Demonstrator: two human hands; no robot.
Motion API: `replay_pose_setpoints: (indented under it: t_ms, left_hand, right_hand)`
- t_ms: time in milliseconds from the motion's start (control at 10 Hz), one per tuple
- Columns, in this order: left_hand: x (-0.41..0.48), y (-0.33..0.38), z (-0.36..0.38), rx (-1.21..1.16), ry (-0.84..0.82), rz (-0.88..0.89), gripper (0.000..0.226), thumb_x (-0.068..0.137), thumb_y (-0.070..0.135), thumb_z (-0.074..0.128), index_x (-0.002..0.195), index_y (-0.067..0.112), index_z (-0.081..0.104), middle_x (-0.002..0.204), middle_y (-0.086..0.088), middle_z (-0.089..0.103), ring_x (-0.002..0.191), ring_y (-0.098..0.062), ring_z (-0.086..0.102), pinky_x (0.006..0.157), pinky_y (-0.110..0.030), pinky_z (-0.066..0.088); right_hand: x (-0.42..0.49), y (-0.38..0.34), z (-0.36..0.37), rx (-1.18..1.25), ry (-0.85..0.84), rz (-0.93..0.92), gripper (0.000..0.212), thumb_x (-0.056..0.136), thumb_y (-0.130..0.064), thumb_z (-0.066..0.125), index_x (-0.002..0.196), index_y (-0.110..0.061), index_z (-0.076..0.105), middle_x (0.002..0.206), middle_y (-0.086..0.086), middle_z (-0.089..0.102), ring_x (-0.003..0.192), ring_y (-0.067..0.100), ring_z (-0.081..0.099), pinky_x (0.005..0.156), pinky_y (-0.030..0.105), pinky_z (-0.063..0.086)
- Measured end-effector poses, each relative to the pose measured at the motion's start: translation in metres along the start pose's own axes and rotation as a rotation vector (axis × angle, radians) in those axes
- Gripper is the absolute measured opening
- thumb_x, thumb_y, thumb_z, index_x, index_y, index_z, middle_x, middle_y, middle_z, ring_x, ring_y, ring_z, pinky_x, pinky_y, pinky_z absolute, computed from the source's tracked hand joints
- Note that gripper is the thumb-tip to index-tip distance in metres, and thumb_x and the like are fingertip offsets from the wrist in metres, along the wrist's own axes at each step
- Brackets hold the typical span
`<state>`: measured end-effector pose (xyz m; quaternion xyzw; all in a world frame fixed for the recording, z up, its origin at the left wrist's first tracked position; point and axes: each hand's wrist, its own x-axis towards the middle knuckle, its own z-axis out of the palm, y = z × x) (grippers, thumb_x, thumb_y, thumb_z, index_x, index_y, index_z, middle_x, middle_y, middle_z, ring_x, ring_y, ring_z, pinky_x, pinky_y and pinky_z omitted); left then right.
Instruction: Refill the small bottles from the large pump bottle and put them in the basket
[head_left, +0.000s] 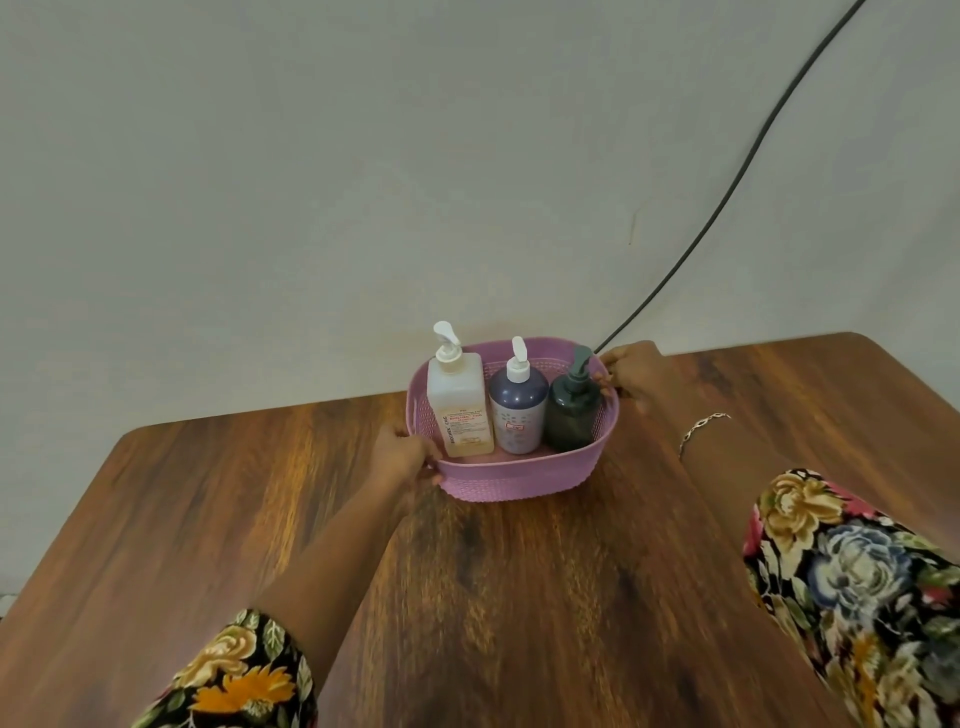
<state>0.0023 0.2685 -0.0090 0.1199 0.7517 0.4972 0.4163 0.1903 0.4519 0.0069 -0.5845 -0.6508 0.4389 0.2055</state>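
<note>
Left grip (402, 457) clasps the near-left rim of the pink perforated plastic basket (519, 486); right grip (631, 376) clasps its far-right rim. The basket, on the brown wooden counter (519, 597), holds the tall clear pump bottle (460, 405), the round purple pump bottle (518, 410) and the dark green pump bottle (571, 415). Keep it level so the upright bottles do not tip.

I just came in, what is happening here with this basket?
A person grips the pink basket with both hands, the left hand at its near-left end, the right hand at its far-right rim. It is on a wooden table by the wall. Three pump bottles stand upright inside: a tall pale bottle, a purple bottle and a dark green bottle.
</note>
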Motion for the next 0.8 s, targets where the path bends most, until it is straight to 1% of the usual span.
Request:
replay_pose_setpoints:
  t_ms: [100, 200, 300, 400, 500, 600, 700, 800]
  left_hand:
    - [-0.001, -0.003, 0.001, 0.016, 0.009, -0.003, 0.040, 0.081, -0.013, 0.056, 0.112, 0.009, 0.041, 0.112, -0.017, 0.053, 0.094, -0.032, 0.061, 0.043, -0.022, 0.051]
    - [-0.001, -0.004, 0.000, 0.009, -0.002, -0.016, 0.041, 0.082, -0.013, 0.056, 0.114, 0.008, 0.041, 0.112, -0.016, 0.054, 0.090, -0.029, 0.062, 0.045, -0.023, 0.049]
    - [-0.003, -0.004, -0.001, 0.005, -0.013, -0.014, 0.041, 0.083, -0.011, 0.057, 0.117, 0.006, 0.042, 0.111, -0.015, 0.055, 0.082, -0.024, 0.062, 0.046, -0.023, 0.050]
    - [-0.003, -0.007, -0.002, 0.049, -0.013, 0.024, 0.044, 0.084, -0.007, 0.059, 0.122, 0.005, 0.042, 0.115, -0.015, 0.055, 0.086, -0.024, 0.062, 0.047, -0.022, 0.050]
    - [-0.001, -0.014, -0.002, 0.176, 0.045, 0.091, 0.051, 0.084, 0.005, 0.065, 0.129, 0.008, 0.041, 0.125, -0.013, 0.054, 0.102, -0.028, 0.060, 0.070, -0.032, 0.057]
    - [-0.008, -0.022, 0.000, 0.330, 0.121, 0.172, 0.055, 0.087, 0.027, 0.065, 0.134, 0.013, 0.039, 0.132, -0.010, 0.052, 0.109, -0.029, 0.059, 0.088, -0.044, 0.053]
    - [-0.020, -0.034, 0.000, 0.425, 0.160, 0.206, 0.057, 0.091, 0.038, 0.056, 0.138, 0.011, 0.037, 0.138, -0.010, 0.048, 0.117, -0.027, 0.054, 0.094, -0.043, 0.049]
    - [-0.038, -0.048, -0.002, 0.533, 0.191, 0.247, 0.058, 0.092, 0.037, 0.054, 0.139, 0.008, 0.035, 0.140, -0.012, 0.046, 0.120, -0.027, 0.051, 0.096, -0.040, 0.046]
  right_hand:
    - [0.000, 0.002, 0.000, 0.037, 0.001, 0.016, 0.018, 0.088, 0.005, 0.055, 0.101, 0.002, 0.067, 0.100, 0.020, 0.065, 0.089, 0.029, 0.062, 0.077, 0.034, 0.053]
    - [-0.003, 0.004, 0.001, 0.093, -0.010, 0.027, 0.021, 0.088, 0.005, 0.054, 0.105, 0.001, 0.066, 0.101, 0.020, 0.064, 0.088, 0.026, 0.061, 0.075, 0.031, 0.052]
    - [-0.007, 0.007, 0.003, 0.119, -0.001, 0.029, 0.024, 0.089, 0.005, 0.052, 0.109, 0.000, 0.065, 0.102, 0.018, 0.064, 0.091, 0.026, 0.060, 0.081, 0.032, 0.051]
    - [-0.012, 0.009, 0.005, 0.108, 0.019, 0.022, 0.025, 0.090, 0.005, 0.049, 0.108, 0.000, 0.065, 0.102, 0.017, 0.064, 0.093, 0.026, 0.060, 0.084, 0.035, 0.051]
    - [-0.023, 0.012, 0.007, 0.071, 0.053, -0.031, 0.021, 0.092, 0.001, 0.048, 0.104, -0.001, 0.065, 0.100, 0.016, 0.064, 0.094, 0.030, 0.061, 0.084, 0.036, 0.052]
    - [-0.042, 0.015, 0.009, 0.079, 0.050, -0.058, 0.018, 0.091, 0.001, 0.048, 0.100, 0.000, 0.064, 0.099, 0.019, 0.063, 0.091, 0.032, 0.061, 0.076, 0.035, 0.051]
    - [-0.060, 0.019, 0.011, 0.155, 0.098, -0.024, 0.020, 0.088, 0.004, 0.046, 0.097, -0.001, 0.064, 0.100, 0.017, 0.063, 0.099, 0.033, 0.058, 0.081, 0.038, 0.049]
    - [-0.083, 0.027, 0.014, 0.126, 0.131, -0.017, 0.025, 0.091, 0.002, 0.043, 0.108, 0.000, 0.062, 0.113, 0.019, 0.061, 0.106, 0.031, 0.055, 0.087, 0.040, 0.046]
